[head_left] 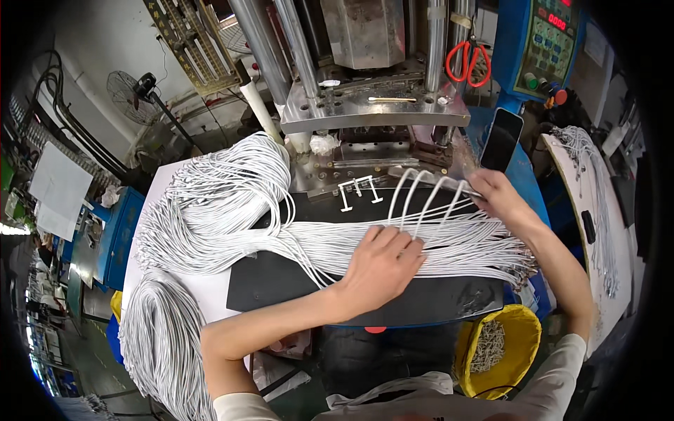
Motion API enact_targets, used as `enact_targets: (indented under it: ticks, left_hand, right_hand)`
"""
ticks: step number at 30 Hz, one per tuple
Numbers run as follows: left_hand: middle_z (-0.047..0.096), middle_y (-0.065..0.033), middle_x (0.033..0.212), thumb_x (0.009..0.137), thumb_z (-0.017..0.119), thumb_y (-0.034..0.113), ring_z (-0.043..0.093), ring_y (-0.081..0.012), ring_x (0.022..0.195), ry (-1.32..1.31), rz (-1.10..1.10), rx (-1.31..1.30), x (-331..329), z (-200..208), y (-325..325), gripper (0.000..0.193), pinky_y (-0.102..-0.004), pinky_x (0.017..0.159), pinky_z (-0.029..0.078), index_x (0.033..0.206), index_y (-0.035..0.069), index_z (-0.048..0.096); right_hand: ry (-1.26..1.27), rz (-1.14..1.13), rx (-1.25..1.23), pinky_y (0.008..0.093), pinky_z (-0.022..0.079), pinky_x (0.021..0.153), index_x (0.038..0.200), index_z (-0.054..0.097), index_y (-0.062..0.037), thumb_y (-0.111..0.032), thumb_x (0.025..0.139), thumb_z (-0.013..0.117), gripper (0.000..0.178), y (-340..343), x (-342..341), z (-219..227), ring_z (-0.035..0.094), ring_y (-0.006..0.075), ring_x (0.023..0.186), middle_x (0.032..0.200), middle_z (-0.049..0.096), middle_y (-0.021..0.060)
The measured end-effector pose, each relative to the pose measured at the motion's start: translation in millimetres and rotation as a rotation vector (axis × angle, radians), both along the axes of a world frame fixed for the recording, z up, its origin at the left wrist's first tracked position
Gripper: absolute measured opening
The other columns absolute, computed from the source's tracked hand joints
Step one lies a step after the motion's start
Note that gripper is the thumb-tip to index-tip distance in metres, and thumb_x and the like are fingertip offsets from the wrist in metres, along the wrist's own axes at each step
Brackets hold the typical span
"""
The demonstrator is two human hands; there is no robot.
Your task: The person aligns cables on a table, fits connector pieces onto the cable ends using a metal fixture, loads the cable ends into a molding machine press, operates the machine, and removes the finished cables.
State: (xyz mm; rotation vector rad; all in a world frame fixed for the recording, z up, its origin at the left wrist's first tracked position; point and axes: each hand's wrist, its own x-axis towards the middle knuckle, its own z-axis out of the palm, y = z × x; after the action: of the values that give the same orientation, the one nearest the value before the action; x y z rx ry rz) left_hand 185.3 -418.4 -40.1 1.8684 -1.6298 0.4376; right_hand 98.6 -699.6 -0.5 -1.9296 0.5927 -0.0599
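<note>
My left hand [385, 265] is closed over several white cables [401, 198] that curve up out of its fingers. Their upper ends meet a flat metal bar [449, 182], and my right hand [493, 194] grips the right end of that bar. Beneath both hands a thick bundle of white cables [323, 242] stretches across the black work surface [270, 284], with small end pieces fanned out at the right. A white branched plastic piece [359, 188] lies left of the bar, by the press. My left fingertips are partly hidden by the hand itself.
The press's steel plate [375, 118] overhangs the back. Coiled cables [228, 182] fill the left, and another bundle [161, 337] hangs below. Red scissors [468, 63], a phone [503, 139] and a control box [544, 52] are back right. A yellow bin [530, 351] holds small pieces.
</note>
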Motion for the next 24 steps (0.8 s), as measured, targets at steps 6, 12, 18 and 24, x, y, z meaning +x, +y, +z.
enact_targets:
  ticks: [6,12,18,24]
  left_hand:
    - [0.062,-0.0128,0.078,0.091,0.068,0.017,0.059,-0.0317,0.080,-0.080,0.163,-0.011,79,24,-68,0.021,-0.0439,0.078,0.047,0.076,0.002,0.069]
    - [0.073,-0.0174,0.093,0.086,0.073,0.031,0.067,-0.0339,0.087,0.329,0.272,0.499,126,25,-95,0.029,-0.0445,0.079,0.052,0.085,0.002,0.076]
    - [0.075,-0.0187,0.105,0.084,0.075,0.053,0.070,-0.0321,0.101,0.662,0.260,0.485,162,28,-87,0.054,-0.0430,0.089,0.053,0.103,0.002,0.077]
    - [0.067,-0.0201,0.132,0.086,0.060,0.079,0.063,-0.0375,0.124,0.316,0.241,0.414,150,42,-52,0.098,-0.0454,0.107,0.047,0.140,-0.002,0.057]
  right_hand:
    - [-0.732,-0.110,-0.703,0.0364,0.051,0.072,0.118,0.066,-0.0050,-0.028,0.103,0.057,0.029,-104,233,-137,0.064,0.0221,0.081,0.098,0.069,0.0121]
    - [-0.819,0.041,-1.074,0.0440,0.053,0.083,0.117,0.066,-0.0015,-0.016,0.099,0.058,0.025,-116,279,-158,0.067,0.0342,0.097,0.112,0.069,0.0183]
    - [-0.486,0.200,-1.131,0.0445,0.052,0.090,0.122,0.064,0.0000,-0.010,0.095,0.057,0.030,-74,239,-96,0.065,0.0378,0.112,0.123,0.067,0.0224]
    - [-0.417,0.220,-1.240,0.0611,0.036,0.109,0.144,0.053,-0.0035,-0.016,0.090,0.061,0.056,10,148,-80,0.055,0.0414,0.129,0.142,0.055,0.0243]
